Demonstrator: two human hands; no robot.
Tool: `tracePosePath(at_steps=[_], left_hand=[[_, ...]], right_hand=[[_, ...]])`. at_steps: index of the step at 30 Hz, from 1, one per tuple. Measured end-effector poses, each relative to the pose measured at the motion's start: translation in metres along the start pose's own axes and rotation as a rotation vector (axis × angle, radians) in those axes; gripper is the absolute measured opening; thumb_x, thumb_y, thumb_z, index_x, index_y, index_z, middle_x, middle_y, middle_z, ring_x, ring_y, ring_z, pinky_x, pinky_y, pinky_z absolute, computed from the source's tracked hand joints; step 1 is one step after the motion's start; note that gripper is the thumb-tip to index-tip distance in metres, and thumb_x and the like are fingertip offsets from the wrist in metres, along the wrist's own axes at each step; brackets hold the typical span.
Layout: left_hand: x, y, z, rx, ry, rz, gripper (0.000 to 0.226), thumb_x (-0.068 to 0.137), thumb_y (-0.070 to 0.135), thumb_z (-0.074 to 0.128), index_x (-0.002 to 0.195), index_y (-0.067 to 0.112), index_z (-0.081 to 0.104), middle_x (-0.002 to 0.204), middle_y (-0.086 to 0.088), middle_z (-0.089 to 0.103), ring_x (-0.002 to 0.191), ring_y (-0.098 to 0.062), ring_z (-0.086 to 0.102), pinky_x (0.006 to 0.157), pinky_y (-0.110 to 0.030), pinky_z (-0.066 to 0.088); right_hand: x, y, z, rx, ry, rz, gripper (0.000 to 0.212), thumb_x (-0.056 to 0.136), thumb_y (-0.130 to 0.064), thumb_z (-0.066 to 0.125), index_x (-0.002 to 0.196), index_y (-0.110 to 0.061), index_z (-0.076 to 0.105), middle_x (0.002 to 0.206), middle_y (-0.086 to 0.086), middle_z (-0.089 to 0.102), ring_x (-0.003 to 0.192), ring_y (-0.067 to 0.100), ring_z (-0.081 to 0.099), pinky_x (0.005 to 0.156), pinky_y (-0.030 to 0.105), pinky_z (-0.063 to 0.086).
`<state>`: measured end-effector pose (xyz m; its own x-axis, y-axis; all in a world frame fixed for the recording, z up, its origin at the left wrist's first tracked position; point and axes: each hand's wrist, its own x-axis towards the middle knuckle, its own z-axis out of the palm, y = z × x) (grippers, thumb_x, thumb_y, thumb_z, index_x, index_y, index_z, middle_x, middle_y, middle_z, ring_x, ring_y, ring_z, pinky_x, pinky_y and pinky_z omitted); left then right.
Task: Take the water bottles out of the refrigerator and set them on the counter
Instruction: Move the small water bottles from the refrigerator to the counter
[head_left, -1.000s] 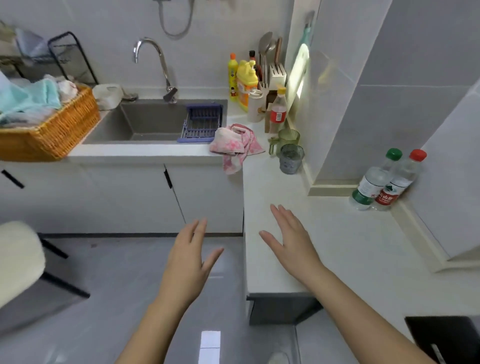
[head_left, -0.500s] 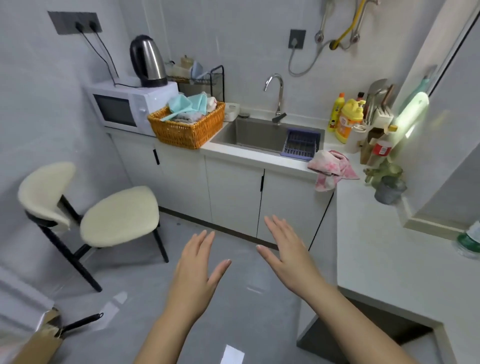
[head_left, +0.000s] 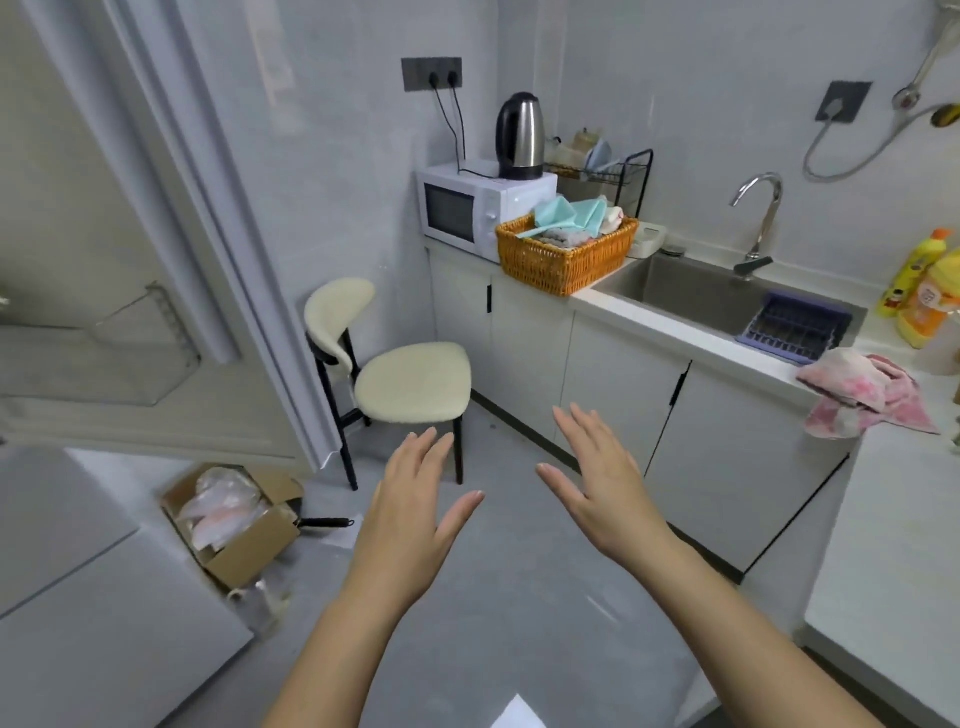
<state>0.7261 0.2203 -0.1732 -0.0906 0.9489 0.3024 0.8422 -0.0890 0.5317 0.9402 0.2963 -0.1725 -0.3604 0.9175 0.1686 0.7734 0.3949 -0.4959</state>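
Note:
My left hand (head_left: 415, 499) and my right hand (head_left: 597, 478) are stretched out in front of me above the grey floor, fingers straight, both empty. The open refrigerator door (head_left: 171, 270) fills the left side, with a clear door shelf (head_left: 130, 343) that looks empty. The white refrigerator body (head_left: 78, 597) shows at the lower left. A strip of the white counter (head_left: 883, 545) runs along the right edge. No water bottle is in view.
A cream chair (head_left: 410, 384) stands ahead on the floor. A cardboard box (head_left: 234, 519) with plastic bags sits by the refrigerator. Behind are a microwave (head_left: 467, 213) with a kettle (head_left: 519, 135), a wicker basket (head_left: 566, 249), the sink (head_left: 701, 296) and a pink cloth (head_left: 867, 395).
The view has swung left, away from the counter with the two bottles. The refrigerator door and body have come into view. Both hands stay open and empty.

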Motion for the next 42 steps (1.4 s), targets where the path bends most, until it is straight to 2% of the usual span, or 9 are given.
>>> tracePosePath(at_steps=[7, 12, 14, 18, 24, 27, 32, 37, 42], left_hand=[[-0.03, -0.034, -0.062, 0.103, 0.103, -0.089, 0.071, 0.09, 0.059, 0.038, 0.151, 0.023, 0.027, 0.157, 0.004, 0.024, 0.146, -0.012, 0.011, 0.118, -0.037, 0.02], [-0.055, -0.074, -0.115, 0.378, 0.287, -0.15, 0.072, 0.089, 0.058, 0.034, 0.146, 0.014, 0.037, 0.152, -0.011, 0.036, 0.144, -0.03, 0.024, 0.112, -0.052, 0.028], [-0.068, -0.099, -0.139, 0.442, 0.318, -0.201, 0.073, 0.089, 0.058, 0.035, 0.148, 0.015, 0.033, 0.154, -0.012, 0.032, 0.146, -0.031, 0.02, 0.114, -0.055, 0.025], [-0.1, -0.158, -0.192, 0.495, 0.337, -0.281, 0.078, 0.089, 0.061, 0.031, 0.153, 0.019, 0.021, 0.161, -0.01, 0.014, 0.149, -0.029, 0.005, 0.116, -0.055, 0.01], [-0.153, -0.248, -0.277, 0.581, 0.359, -0.343, 0.078, 0.091, 0.065, 0.027, 0.152, 0.017, 0.022, 0.16, -0.013, 0.015, 0.148, -0.032, 0.008, 0.114, -0.061, 0.019], [-0.178, -0.283, -0.307, 0.621, 0.364, -0.401, 0.079, 0.09, 0.064, 0.026, 0.153, 0.017, 0.02, 0.161, -0.012, 0.012, 0.148, -0.032, 0.005, 0.115, -0.059, 0.015], [-0.202, -0.335, -0.342, 0.665, 0.386, -0.49, 0.079, 0.089, 0.062, 0.029, 0.153, 0.017, 0.017, 0.16, -0.014, 0.014, 0.148, -0.032, 0.005, 0.115, -0.059, 0.014], [-0.202, -0.382, -0.366, 0.648, 0.424, -0.56, 0.078, 0.088, 0.061, 0.03, 0.152, 0.016, 0.022, 0.16, -0.014, 0.014, 0.148, -0.032, 0.004, 0.115, -0.058, 0.012], [-0.178, -0.436, -0.4, 0.697, 0.469, -0.606, 0.077, 0.089, 0.061, 0.028, 0.152, 0.015, 0.024, 0.16, -0.014, 0.016, 0.149, -0.031, 0.004, 0.115, -0.058, 0.013]], right_hand=[[0.008, -0.074, 0.013, -0.029, -0.002, -0.177, 0.068, 0.097, -0.055, 0.041, 0.155, -0.032, 0.012, 0.163, -0.008, 0.009, 0.151, 0.012, 0.0, 0.12, 0.036, 0.006], [0.016, -0.141, 0.039, -0.26, 0.107, -0.377, 0.067, 0.097, -0.058, 0.032, 0.154, -0.026, 0.021, 0.163, 0.004, 0.016, 0.151, 0.025, 0.007, 0.121, 0.047, 0.011], [0.019, -0.173, 0.056, -0.312, 0.136, -0.414, 0.068, 0.095, -0.06, 0.026, 0.153, -0.025, 0.024, 0.161, 0.007, 0.021, 0.15, 0.029, 0.012, 0.118, 0.05, 0.014], [0.021, -0.248, 0.098, -0.342, 0.167, -0.452, 0.067, 0.094, -0.058, 0.026, 0.152, -0.025, 0.025, 0.16, 0.01, 0.025, 0.149, 0.032, 0.017, 0.116, 0.055, 0.022], [0.02, -0.371, 0.17, -0.298, 0.161, -0.558, 0.065, 0.094, -0.057, 0.03, 0.151, -0.025, 0.027, 0.159, 0.01, 0.028, 0.147, 0.033, 0.02, 0.113, 0.059, 0.028], [0.022, -0.421, 0.198, -0.282, 0.135, -0.605, 0.064, 0.094, -0.057, 0.03, 0.149, -0.024, 0.032, 0.157, 0.011, 0.032, 0.146, 0.034, 0.025, 0.111, 0.059, 0.028], [0.034, -0.483, 0.237, -0.257, 0.076, -0.679, 0.065, 0.093, -0.056, 0.03, 0.15, -0.026, 0.028, 0.157, 0.01, 0.031, 0.147, 0.033, 0.022, 0.113, 0.057, 0.024], [0.06, -0.53, 0.275, -0.231, 0.033, -0.74, 0.064, 0.093, -0.055, 0.03, 0.149, -0.025, 0.027, 0.157, 0.011, 0.032, 0.146, 0.034, 0.024, 0.111, 0.055, 0.025], [0.109, -0.573, 0.321, -0.197, -0.021, -0.823, 0.068, 0.093, -0.061, 0.014, 0.154, -0.032, 0.003, 0.164, 0.002, -0.002, 0.15, 0.025, -0.01, 0.119, 0.046, -0.002]])
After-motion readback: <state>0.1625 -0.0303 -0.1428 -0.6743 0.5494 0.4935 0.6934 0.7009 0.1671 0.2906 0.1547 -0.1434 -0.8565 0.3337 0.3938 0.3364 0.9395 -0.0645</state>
